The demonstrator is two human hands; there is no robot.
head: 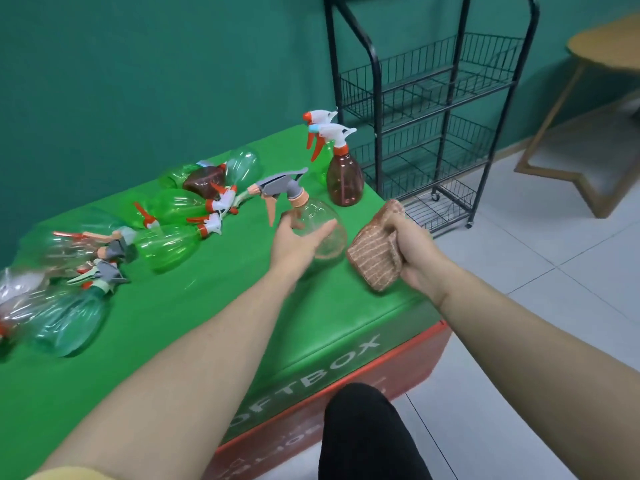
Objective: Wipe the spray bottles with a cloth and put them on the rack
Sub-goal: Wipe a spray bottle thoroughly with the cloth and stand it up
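With every shelf of the rack (429, 98) bare, nothing is judged shelved yet: a clear spray bottle (320, 230) near the surface's right edge is cupped by the left hand (298, 242), the cloth (375, 252) clenched in the right hand (412, 251).
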